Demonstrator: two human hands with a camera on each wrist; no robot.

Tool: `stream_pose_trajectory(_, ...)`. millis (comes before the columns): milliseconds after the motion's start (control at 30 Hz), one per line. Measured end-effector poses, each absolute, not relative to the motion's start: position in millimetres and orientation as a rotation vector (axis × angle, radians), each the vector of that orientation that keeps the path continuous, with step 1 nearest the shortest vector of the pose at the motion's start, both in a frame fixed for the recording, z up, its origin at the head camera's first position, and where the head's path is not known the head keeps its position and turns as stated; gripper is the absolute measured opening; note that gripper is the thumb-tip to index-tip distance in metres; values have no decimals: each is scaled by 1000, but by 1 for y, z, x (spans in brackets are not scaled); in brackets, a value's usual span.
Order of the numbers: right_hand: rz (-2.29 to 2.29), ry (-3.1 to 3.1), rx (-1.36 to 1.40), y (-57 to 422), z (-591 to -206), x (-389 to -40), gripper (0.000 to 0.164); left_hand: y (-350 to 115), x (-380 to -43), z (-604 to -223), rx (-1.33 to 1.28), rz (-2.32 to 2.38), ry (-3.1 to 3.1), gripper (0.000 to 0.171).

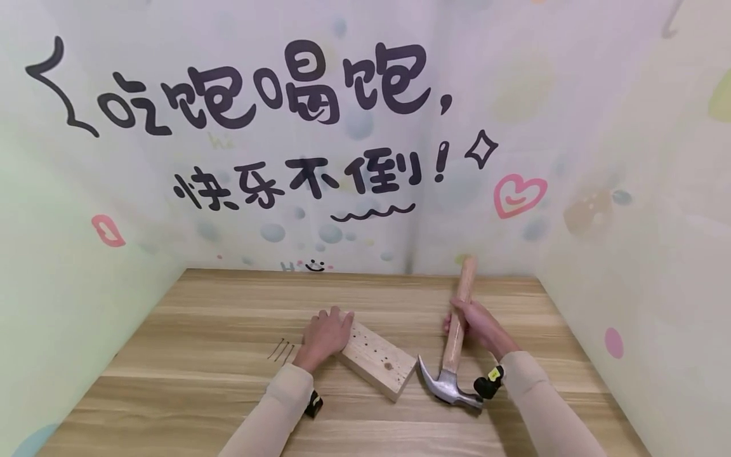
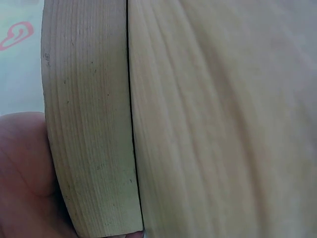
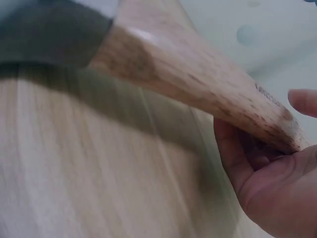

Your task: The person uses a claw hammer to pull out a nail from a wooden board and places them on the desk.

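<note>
A pale wooden block (image 1: 374, 355) with several small holes in its top lies at an angle on the table. My left hand (image 1: 325, 333) holds its far left end; in the left wrist view the block's side (image 2: 91, 119) shows beside part of the hand (image 2: 27, 173). My right hand (image 1: 480, 324) grips the wooden handle of a claw hammer (image 1: 454, 355) partway along. The hammer's metal head is toward me, right of the block, its claw pointing left. In the right wrist view, fingers wrap under the handle (image 3: 198, 79).
Several thin nails (image 1: 282, 351) lie side by side on the wood-grain table (image 1: 188, 374), left of my left hand. A printed wall (image 1: 365, 247) stands along the table's back edge, with side walls at left and right.
</note>
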State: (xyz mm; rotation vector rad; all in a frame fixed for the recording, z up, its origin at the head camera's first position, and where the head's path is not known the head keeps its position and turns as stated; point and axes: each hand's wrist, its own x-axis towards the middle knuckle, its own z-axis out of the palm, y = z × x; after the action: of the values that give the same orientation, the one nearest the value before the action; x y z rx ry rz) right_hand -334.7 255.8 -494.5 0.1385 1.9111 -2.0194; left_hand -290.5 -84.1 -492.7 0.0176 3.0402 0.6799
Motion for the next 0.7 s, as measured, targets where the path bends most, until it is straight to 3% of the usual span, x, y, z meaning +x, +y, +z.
stream_pose_trajectory(700,-1114,2734,186,262,-497,-333,38,-83,-287,-490,10,701,3045,62)
